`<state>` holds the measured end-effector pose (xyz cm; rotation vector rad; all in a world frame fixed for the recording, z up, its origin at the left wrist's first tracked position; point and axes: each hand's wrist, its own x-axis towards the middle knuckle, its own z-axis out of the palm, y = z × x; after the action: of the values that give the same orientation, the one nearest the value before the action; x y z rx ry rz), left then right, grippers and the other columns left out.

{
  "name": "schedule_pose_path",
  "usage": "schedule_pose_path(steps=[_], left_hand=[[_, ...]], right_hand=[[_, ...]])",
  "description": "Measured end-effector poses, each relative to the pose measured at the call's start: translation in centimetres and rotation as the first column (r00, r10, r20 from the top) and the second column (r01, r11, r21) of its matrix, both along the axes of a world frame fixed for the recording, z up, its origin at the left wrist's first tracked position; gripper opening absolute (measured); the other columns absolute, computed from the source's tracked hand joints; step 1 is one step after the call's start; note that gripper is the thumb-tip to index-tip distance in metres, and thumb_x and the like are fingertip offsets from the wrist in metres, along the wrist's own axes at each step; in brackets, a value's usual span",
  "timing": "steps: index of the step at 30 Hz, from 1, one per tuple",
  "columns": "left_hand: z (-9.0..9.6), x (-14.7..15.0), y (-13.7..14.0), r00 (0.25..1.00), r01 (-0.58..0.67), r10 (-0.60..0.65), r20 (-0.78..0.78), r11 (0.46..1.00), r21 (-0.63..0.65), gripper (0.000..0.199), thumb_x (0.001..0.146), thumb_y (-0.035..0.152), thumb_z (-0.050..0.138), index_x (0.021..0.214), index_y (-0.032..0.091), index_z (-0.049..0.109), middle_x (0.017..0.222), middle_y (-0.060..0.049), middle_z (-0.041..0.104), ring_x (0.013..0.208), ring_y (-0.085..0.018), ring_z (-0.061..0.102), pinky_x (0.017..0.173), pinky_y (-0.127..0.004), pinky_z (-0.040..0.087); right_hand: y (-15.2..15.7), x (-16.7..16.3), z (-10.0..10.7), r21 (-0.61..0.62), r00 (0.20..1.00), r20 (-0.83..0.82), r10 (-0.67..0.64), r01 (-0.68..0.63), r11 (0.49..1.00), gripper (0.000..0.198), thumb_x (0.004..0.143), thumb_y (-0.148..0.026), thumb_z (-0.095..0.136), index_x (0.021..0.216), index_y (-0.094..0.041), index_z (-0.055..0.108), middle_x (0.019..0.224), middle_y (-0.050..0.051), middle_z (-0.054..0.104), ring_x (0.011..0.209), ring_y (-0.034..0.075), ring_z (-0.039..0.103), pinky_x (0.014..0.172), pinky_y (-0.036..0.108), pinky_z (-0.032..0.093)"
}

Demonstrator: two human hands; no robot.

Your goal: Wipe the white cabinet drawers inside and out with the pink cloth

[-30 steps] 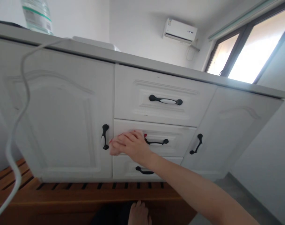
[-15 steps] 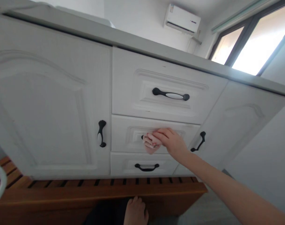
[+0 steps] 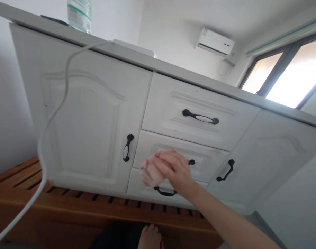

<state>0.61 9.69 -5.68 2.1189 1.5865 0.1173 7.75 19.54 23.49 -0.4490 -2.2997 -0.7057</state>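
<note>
Right hand (image 3: 173, 169) clamped around a bunched pale pink cloth (image 3: 151, 173), pressed on the white middle drawer front (image 3: 158, 152) of the white cabinet, left of its black handle (image 3: 191, 162). Left hand not in view. White cable (image 3: 51, 121) dangles from the grey surface (image 3: 173, 71) over the left door. Risk: cloth could catch on the handle; a wide sweep could hook the cable.

The right hand (image 3: 170, 169) is held out on an extended arm, fingers curled; the left hand (image 3: 150, 237) is kept low.
</note>
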Motion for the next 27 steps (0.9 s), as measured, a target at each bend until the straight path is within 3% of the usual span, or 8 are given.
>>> schedule_pose_path(steps=[2,5,9,13,17,20,25,27], left_hand=[[-0.1,0.0,0.1,1.0,0.01,-0.01,-0.008,1.0,-0.007,0.046,0.086,0.03,0.041,0.11,0.007,0.073,0.122,-0.021,0.069,0.127,-0.036,0.056,0.109,-0.052,0.04],[-0.5,-0.2,0.1,1.0,0.001,-0.001,-0.012,1.0,-0.015,0.047,0.088,0.031,0.04,0.114,0.007,0.071,0.128,-0.02,0.067,0.131,-0.035,0.053,0.112,-0.052,0.037],[-1.0,-0.6,0.1,1.0,-0.021,0.02,-0.009,1.0,-0.022,0.045,0.088,0.032,0.04,0.111,0.009,0.071,0.125,-0.018,0.068,0.13,-0.035,0.054,0.112,-0.052,0.037],[-0.6,-0.8,0.0,1.0,-0.027,0.027,0.001,1.0,0.007,0.044,0.089,0.031,0.037,0.107,0.011,0.073,0.122,-0.017,0.069,0.125,-0.034,0.056,0.108,-0.052,0.04],[0.0,-0.8,-0.1,1.0,-0.031,0.031,0.002,1.0,0.003,0.042,0.089,0.03,0.038,0.103,0.012,0.073,0.118,-0.017,0.071,0.123,-0.034,0.057,0.107,-0.053,0.04],[0.3,-0.7,-0.2,0.999,-0.034,0.034,0.002,0.999,0.035,0.04,0.089,0.028,0.038,0.099,0.015,0.074,0.114,-0.015,0.072,0.12,-0.034,0.059,0.104,-0.052,0.042],[-0.3,-0.2,-0.3,0.999,-0.028,0.029,-0.017,0.997,0.07,0.039,0.09,0.028,0.038,0.1,0.015,0.073,0.114,-0.015,0.072,0.12,-0.034,0.06,0.104,-0.053,0.044],[-0.9,0.2,-0.5,1.0,-0.009,0.01,-0.005,0.996,0.093,0.043,0.09,0.025,0.038,0.118,0.016,0.069,0.134,-0.015,0.066,0.133,-0.035,0.053,0.11,-0.053,0.041]], right_hand=[[1.0,-4.0,-1.1,0.129,0.991,0.1,0.088,-0.101,0.987,0.03,0.099,-0.02,0.053,0.124,-0.034,0.061,0.127,-0.003,0.067,0.125,0.017,0.055,0.117,0.042,0.04],[3.5,-8.5,-3.1,0.241,0.977,0.201,0.065,-0.114,0.964,0.018,0.102,-0.021,0.051,0.116,-0.028,0.061,0.129,-0.002,0.065,0.128,0.014,0.052,0.114,0.035,0.042],[5.5,-9.3,-5.3,0.256,0.958,0.284,0.031,-0.107,0.961,0.017,0.103,-0.022,0.05,0.116,-0.023,0.059,0.132,0.0,0.064,0.132,0.014,0.049,0.116,0.031,0.038],[5.1,-4.7,-6.6,0.229,0.943,0.331,0.029,-0.11,0.967,0.017,0.101,-0.023,0.053,0.115,-0.028,0.06,0.13,-0.003,0.065,0.129,0.013,0.051,0.112,0.032,0.041],[4.5,2.3,-7.9,0.199,0.931,0.365,-0.016,-0.061,0.978,0.018,0.097,-0.023,0.058,0.114,-0.028,0.062,0.129,-0.003,0.067,0.128,0.014,0.052,0.097,0.03,0.046],[3.8,8.4,-8.4,0.138,0.931,0.355,-0.088,0.041,0.99,0.027,0.094,-0.02,0.061,0.118,-0.029,0.064,0.122,-0.002,0.071,0.122,0.014,0.056,0.095,0.031,0.044],[2.1,17.7,-7.0,0.106,0.917,0.319,-0.24,0.218,0.97,0.035,0.091,-0.013,0.06,0.12,-0.032,0.066,0.114,-0.001,0.074,0.112,0.015,0.061,0.093,0.033,0.041],[1.6,19.6,-5.9,0.117,0.906,0.307,-0.292,0.269,0.956,0.036,0.092,-0.011,0.058,0.121,-0.031,0.066,0.115,-0.001,0.074,0.11,0.016,0.061,0.095,0.035,0.04]])
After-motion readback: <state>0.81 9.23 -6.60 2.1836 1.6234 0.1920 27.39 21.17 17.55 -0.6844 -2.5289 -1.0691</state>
